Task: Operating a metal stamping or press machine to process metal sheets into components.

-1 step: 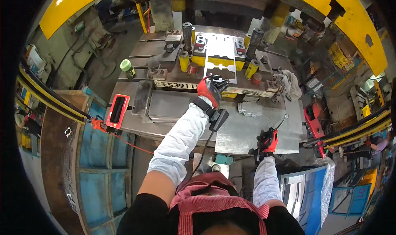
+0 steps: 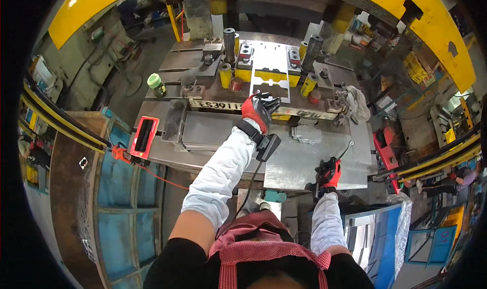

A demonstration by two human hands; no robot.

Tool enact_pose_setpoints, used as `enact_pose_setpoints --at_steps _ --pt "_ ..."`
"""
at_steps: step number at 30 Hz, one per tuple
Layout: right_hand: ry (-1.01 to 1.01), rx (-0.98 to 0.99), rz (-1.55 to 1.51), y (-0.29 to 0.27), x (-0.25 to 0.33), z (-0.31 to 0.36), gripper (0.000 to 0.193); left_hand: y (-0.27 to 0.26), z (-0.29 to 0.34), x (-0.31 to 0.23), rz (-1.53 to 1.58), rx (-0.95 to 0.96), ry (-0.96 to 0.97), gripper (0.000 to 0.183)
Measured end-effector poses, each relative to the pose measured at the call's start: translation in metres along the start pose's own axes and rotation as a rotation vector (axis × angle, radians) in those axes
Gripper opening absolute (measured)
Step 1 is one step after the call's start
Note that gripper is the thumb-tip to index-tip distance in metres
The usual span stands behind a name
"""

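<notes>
My left hand (image 2: 260,111), in a red and black glove, is at the near end of a shiny cut-out metal strip (image 2: 271,58). Its fingers are stretched to the right and look apart; whether they touch the strip I cannot tell. The strip lies on a die (image 2: 231,97) with yellow blocks and dark guide posts. Lower right, my right hand (image 2: 328,173), gloved alike, is closed round a thin metal rod with a curved end (image 2: 349,148), above a flat metal sheet (image 2: 289,162). A small stack of cut metal pieces (image 2: 307,133) lies on that sheet.
Grey rags (image 2: 353,105) hang at the die's right corner. A green-capped bottle (image 2: 156,84) and a red tray with a black insert (image 2: 144,137) are on the left. Metal plates (image 2: 210,127) lie beside my left forearm. Yellow-black bars (image 2: 66,119) run along both sides.
</notes>
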State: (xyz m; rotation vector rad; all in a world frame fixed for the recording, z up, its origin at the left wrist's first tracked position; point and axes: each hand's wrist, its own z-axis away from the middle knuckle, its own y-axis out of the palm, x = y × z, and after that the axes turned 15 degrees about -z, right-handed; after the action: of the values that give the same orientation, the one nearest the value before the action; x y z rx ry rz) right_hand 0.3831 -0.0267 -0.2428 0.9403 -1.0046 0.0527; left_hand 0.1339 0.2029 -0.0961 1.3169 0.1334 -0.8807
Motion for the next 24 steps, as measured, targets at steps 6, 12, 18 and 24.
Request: enact_pose_setpoints --at_steps 6,12,18,24 --pt "0.078 -0.038 -0.102 0.001 0.002 0.000 0.025 -0.001 0.002 -0.002 -0.038 0.027 0.065 0.033" --pt "0.156 -0.076 -0.080 -0.012 -0.002 -0.013 0.025 0.002 -0.001 -0.001 -0.047 -0.003 0.035 0.033" --pt "0.274 -0.028 -0.013 0.004 0.015 0.004 0.024 -0.001 -0.003 -0.002 -0.049 -0.047 -0.011 0.036" --pt "0.127 -0.072 -0.028 -0.008 -0.001 -0.009 0.035 -0.007 -0.008 0.001 -0.039 0.032 0.046 0.033"
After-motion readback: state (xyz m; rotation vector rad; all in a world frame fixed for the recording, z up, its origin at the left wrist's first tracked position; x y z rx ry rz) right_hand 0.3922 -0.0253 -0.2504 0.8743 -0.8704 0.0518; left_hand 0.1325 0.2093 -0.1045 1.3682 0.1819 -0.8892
